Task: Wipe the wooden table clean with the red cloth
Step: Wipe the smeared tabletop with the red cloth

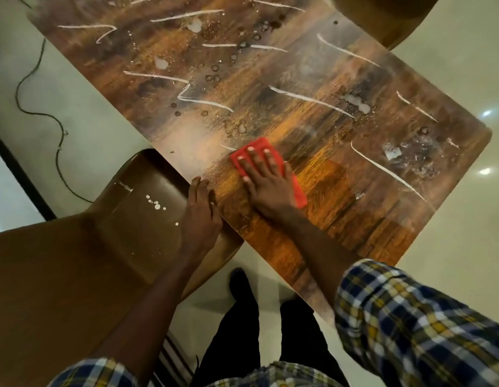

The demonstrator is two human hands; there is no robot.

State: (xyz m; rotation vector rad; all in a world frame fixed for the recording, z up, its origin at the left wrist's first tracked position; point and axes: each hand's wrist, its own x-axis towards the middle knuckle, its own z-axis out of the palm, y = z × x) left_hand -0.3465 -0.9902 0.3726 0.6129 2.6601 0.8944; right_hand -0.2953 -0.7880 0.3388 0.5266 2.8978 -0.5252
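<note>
The wooden table [354,208] runs diagonally from upper left to lower right. White streaks, ring stains and wet blotches cover most of it. A folded red cloth [249,148] lies flat near the table's near-left edge. My right hand [266,182] presses down on it with fingers spread; the cloth shows beyond the fingertips and beside the palm. My left hand [201,216] rests flat on the table's edge, fingers together, holding nothing. The wood around the cloth looks smooth and free of marks.
A brown chair [136,196] with white drops on its seat stands against the table's left edge. Another brown chair [382,15] is at the top right. A dark cable [39,113] snakes across the pale floor on the left. My legs stand below the table edge.
</note>
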